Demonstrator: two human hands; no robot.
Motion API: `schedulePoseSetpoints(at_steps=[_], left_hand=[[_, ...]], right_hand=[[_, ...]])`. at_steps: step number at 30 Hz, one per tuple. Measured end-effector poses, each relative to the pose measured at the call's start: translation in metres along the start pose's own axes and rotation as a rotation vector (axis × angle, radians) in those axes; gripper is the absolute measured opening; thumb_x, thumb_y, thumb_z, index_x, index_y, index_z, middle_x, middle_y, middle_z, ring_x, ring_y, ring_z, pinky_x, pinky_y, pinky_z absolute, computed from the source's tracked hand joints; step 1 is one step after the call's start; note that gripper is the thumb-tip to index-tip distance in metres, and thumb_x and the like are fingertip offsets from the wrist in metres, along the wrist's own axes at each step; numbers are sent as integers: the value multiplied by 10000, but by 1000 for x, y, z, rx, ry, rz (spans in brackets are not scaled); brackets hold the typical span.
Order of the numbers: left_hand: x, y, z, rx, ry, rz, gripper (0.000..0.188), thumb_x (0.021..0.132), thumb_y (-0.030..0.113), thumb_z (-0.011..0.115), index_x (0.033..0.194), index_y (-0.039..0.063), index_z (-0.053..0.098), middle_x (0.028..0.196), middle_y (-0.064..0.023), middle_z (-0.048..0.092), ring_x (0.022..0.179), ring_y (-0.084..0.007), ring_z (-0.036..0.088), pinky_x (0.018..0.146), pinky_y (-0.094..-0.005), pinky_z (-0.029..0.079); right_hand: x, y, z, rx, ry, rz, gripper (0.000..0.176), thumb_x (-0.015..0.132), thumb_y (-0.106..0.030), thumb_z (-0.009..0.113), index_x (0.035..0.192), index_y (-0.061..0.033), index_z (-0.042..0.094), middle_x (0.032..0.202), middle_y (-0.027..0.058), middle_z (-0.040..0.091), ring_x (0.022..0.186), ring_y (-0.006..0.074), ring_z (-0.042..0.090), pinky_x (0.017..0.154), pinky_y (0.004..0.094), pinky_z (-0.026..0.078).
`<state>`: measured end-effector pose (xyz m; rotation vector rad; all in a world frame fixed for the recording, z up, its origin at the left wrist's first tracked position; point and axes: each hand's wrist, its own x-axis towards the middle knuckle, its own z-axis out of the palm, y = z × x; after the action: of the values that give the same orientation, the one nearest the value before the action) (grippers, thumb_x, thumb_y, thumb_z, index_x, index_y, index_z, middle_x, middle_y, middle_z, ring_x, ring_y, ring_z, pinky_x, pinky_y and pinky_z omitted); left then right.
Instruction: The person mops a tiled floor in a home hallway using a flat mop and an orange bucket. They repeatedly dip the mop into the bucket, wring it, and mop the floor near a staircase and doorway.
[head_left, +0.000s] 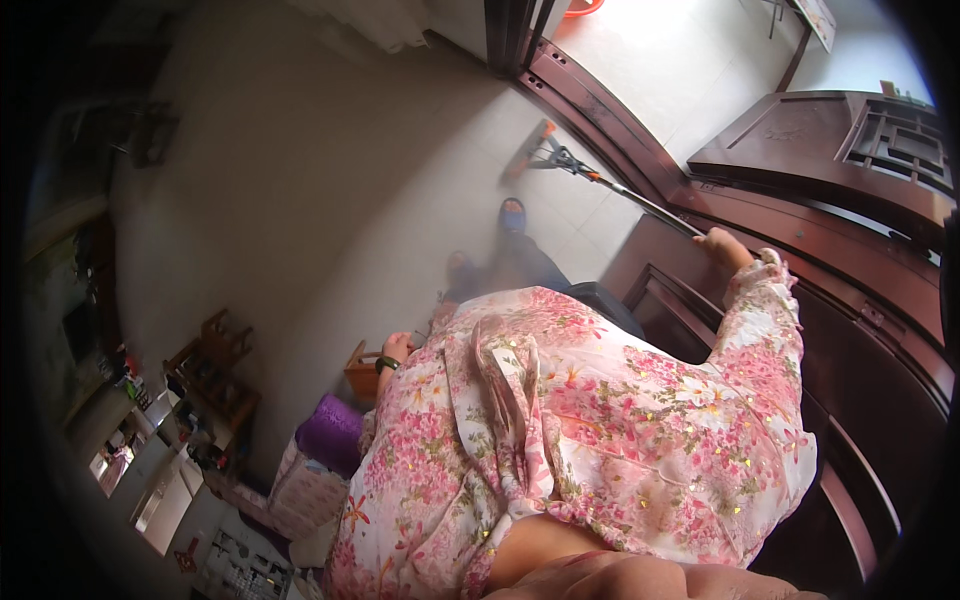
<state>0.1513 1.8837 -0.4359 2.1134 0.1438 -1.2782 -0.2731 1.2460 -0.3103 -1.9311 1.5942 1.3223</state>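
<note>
A mop (645, 202) with a grey metal pole and a grey and orange head lies slantwise over the pale tiled floor, its head close to the door sill. My right hand (724, 247) is closed around the pole, beside a dark red door panel. My left hand (398, 347), with a dark band at the wrist, hangs at my side with its fingers curled; whether it holds anything is not clear. A floral blouse covers my body. My feet in blue open-toed slippers (512, 216) stand on the tiles near the mop head.
The dark red door frame and sill (600, 97) run along the upper right, with an open door leaf (780, 142) beyond. A wooden stool (363, 373), a sofa with a purple cushion (330, 435) and wooden chairs (217, 367) stand at the lower left. An orange basin (583, 6) is outside.
</note>
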Motion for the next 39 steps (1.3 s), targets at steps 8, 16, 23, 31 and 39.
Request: schedulePoseSetpoints(at_steps=[8,16,23,31,39], left_hand=[[-3,130,29,-145,-228,-78,201,838,209,505,924,31,469,654,-75,516,510,-191,556,465,-310,481],[-117,419,96,130,-225,1185,516,780,183,605,1244,101,395,1241,-115,387,1101,-234,418,905,-326,363],[-181,519,124,1405,217,721,410,753,355,604,1063,90,561,1003,-147,588,924,-270,568,808,-362,437],[-84,440,60,1714,-90,474,375,712,303,626,953,26,547,883,-145,611,785,-257,607,714,-357,480],[22,211,-26,1208,-277,314,329,680,278,692,792,-11,581,664,-115,584,528,-186,545,488,-327,439]], right_hand=[[-37,-69,-134,-213,280,-58,333,725,-335,626,859,-30,641,873,139,636,838,263,618,696,360,497],[-115,-284,-52,-419,1130,-938,136,722,-151,583,830,-93,643,822,84,618,732,239,599,569,342,451],[-253,-370,102,-51,414,-1751,214,749,-220,571,898,-76,627,931,110,596,858,247,569,697,365,444],[-133,-389,26,76,131,-1627,344,778,-337,546,985,-67,601,959,126,604,909,283,561,788,402,437],[-61,-160,170,561,320,-325,279,749,-224,558,911,3,580,911,236,585,885,367,561,758,423,447]])
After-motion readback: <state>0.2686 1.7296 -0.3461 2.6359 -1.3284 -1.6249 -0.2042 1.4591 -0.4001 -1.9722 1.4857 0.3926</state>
